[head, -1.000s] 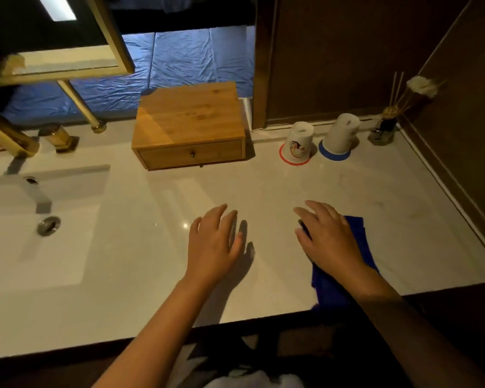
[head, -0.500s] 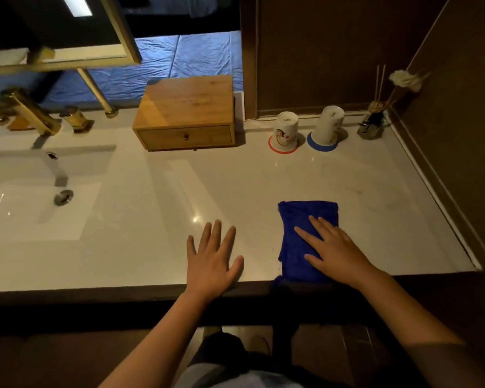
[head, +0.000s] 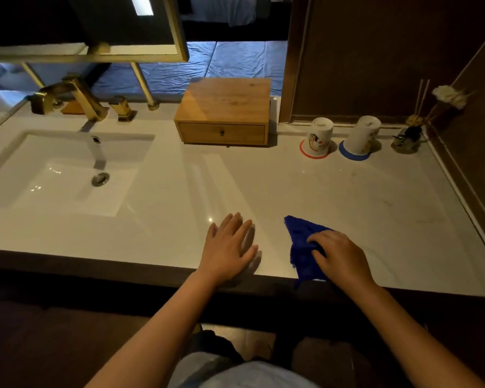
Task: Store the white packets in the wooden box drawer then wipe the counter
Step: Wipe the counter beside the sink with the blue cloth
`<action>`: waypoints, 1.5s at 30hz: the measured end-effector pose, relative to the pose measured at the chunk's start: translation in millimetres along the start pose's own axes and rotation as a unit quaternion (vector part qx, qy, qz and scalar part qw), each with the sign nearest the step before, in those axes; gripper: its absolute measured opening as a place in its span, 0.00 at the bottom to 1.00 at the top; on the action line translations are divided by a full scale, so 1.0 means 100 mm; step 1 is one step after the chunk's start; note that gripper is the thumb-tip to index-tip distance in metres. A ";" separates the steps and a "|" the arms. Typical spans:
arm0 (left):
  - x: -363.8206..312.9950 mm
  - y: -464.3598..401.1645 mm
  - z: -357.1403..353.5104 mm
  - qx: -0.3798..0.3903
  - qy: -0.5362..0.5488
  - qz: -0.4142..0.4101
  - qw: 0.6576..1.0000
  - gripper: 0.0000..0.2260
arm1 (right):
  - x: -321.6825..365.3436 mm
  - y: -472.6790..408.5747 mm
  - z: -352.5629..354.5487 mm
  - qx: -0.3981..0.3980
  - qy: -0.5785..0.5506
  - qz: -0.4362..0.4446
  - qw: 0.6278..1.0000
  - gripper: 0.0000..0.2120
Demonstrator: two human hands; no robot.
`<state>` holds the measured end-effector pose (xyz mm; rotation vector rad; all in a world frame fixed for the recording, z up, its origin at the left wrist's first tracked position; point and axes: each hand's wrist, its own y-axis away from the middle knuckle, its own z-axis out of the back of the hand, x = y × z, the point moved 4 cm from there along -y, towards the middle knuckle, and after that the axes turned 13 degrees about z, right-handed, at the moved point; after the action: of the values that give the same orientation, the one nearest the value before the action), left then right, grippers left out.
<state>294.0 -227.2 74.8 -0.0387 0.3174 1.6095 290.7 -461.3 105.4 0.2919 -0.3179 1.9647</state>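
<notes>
The wooden box stands at the back of the white counter, its drawer closed. No white packets are in sight. A blue cloth lies bunched at the counter's front edge, one end hanging over it. My right hand curls its fingers into the cloth and grips it. My left hand rests flat on the counter to the left of the cloth, fingers spread, holding nothing.
A sink basin with a gold faucet fills the left. Two upturned cups on round coasters and a reed diffuser line the back right. A dark wall bounds the right side.
My right hand went from lying flat on the spread cloth to gathering it into a bunch. The left hand stayed flat on the counter. The view pulled back from the counter.
</notes>
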 end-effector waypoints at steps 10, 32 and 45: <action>1.84 0.00 0.81 -0.138 0.034 0.074 0.987 0.30 | 1.03 -0.66 0.12 -0.068 -0.099 0.010 0.993 0.11; 3.82 -0.60 0.82 -0.061 0.039 0.113 0.991 0.26 | 2.08 -1.10 -1.21 0.065 -0.001 -0.106 0.992 0.29; 3.81 -0.62 0.83 -0.059 0.021 0.102 0.993 0.23 | 2.30 -1.32 -1.03 -0.047 0.010 -0.231 0.972 0.27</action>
<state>342.9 164.9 60.4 -0.1354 0.2644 1.8322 314.7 -177.7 99.9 0.2583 -0.2985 1.4882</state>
